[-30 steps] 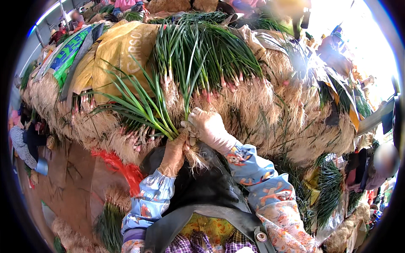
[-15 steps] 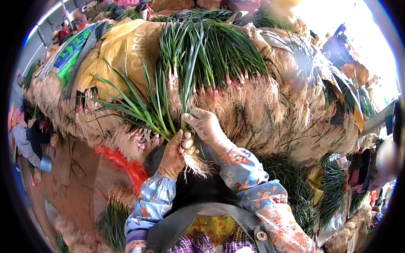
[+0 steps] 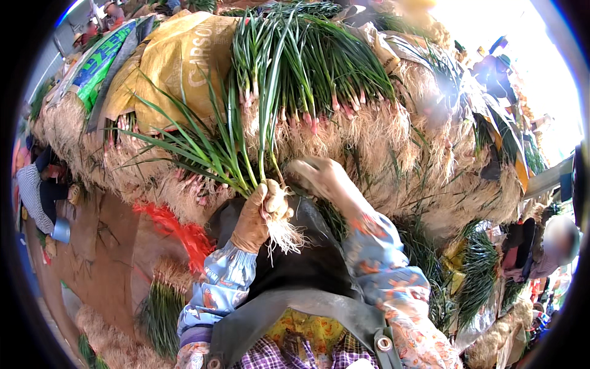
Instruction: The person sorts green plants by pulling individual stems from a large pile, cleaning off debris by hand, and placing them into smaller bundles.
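Observation:
My gloved left hand (image 3: 251,218) is closed round a small bunch of green garlic (image 3: 276,206), held above my dark apron. Its pale bulbs and stringy white roots stick out on the right of the fist, and the long green leaves fan up and to the left. My gloved right hand (image 3: 322,179) is just right of the bunch, apart from the bulbs. Its fingers look stretched out and somewhat blurred, with nothing visible in them. Directly beyond both hands lies a row of green garlic (image 3: 313,74) with pinkish stems and shaggy roots.
A yellow woven sack (image 3: 175,67) covers part of the long heap at the left. Red netting (image 3: 175,230) lies on the brown ground (image 3: 110,258). More bundles stand at lower left (image 3: 163,313) and right (image 3: 479,277). Other people work at both sides, one beside a blue bucket (image 3: 60,230).
My right hand has drawn away from the bunch, to the right. The left hand keeps its hold on the green garlic, and the bulbs now show more fully.

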The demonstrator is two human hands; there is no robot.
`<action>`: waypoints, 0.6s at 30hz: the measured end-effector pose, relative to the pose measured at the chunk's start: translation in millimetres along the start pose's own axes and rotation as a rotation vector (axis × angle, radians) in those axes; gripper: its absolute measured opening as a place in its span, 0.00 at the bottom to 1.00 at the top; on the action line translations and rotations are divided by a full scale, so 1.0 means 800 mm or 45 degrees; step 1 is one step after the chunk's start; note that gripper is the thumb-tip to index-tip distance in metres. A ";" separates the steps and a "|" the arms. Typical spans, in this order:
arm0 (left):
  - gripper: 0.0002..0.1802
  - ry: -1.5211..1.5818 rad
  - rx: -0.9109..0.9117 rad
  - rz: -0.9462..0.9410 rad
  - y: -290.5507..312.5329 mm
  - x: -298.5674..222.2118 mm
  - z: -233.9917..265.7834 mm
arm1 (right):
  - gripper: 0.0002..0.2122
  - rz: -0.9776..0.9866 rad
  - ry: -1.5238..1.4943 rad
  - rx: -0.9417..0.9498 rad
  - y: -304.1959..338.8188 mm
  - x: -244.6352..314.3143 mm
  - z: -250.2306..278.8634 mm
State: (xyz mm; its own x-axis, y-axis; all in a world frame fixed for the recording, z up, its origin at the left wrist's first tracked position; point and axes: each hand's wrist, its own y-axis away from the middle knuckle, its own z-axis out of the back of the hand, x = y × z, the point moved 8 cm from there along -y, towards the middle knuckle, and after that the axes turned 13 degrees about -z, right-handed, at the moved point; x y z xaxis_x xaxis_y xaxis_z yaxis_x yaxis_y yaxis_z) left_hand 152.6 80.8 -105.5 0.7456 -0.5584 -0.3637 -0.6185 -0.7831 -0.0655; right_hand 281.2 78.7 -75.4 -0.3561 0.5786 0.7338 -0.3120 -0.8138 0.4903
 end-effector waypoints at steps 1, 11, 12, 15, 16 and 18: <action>0.12 -0.026 0.079 0.017 -0.001 0.003 -0.007 | 0.14 -0.103 -0.325 0.229 -0.013 0.013 -0.019; 0.18 -0.501 -0.124 0.078 0.033 -0.016 0.030 | 0.05 0.113 -0.810 0.242 -0.014 0.000 -0.071; 0.18 -0.594 -0.139 0.069 0.030 -0.013 0.033 | 0.05 0.066 -0.752 0.198 -0.006 0.000 -0.066; 0.15 -0.787 -0.270 0.033 0.019 -0.013 0.042 | 0.07 0.085 -0.959 0.251 -0.024 0.006 -0.059; 0.15 -0.810 -0.273 0.022 0.018 -0.013 0.039 | 0.08 0.153 -0.803 0.158 -0.024 0.010 -0.053; 0.15 -0.855 -0.288 0.001 0.018 -0.015 0.035 | 0.08 0.277 -0.488 -0.021 -0.026 0.015 -0.047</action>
State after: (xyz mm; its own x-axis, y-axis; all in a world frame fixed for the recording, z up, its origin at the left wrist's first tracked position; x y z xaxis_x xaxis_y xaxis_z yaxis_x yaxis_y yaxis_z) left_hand 128.1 83.8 -128.1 0.3858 -0.3263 -0.8629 -0.4981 -0.8610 0.1029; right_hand 250.3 104.9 -94.1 -0.0636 0.3295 0.9420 -0.2811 -0.9116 0.2999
